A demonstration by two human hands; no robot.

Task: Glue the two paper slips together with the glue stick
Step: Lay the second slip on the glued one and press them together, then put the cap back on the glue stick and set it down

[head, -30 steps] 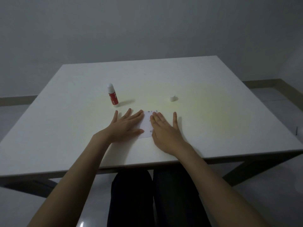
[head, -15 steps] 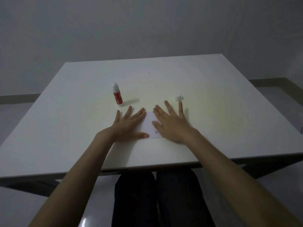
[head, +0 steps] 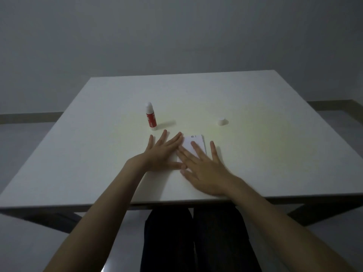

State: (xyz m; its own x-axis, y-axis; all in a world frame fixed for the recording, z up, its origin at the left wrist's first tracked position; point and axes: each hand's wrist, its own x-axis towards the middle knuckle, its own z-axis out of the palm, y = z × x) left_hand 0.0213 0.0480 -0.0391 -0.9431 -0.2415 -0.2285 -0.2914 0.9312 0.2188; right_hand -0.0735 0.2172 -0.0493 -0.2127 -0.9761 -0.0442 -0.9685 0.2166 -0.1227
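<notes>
- Glue stick stands upright and uncapped on the desk, just beyond the left hand, the nearer one.
- Left hand lies flat, grip open, on the slips' left part.
- Right hand presses flat, grip open, on the slips.
- Cap sits beyond, apart.

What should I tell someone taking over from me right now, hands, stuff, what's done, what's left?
Left hand: flat, open, pressing the paper slips from their left side.
Right hand: flat, open, on top of the slips.
Glue stick: upright on the table, uncapped, beyond the left hand. Cap sits apart, to the right.
Done: the slips appear stacked and are being pressed.
Left: probably check the bond, then recap the glue stick.
</notes>
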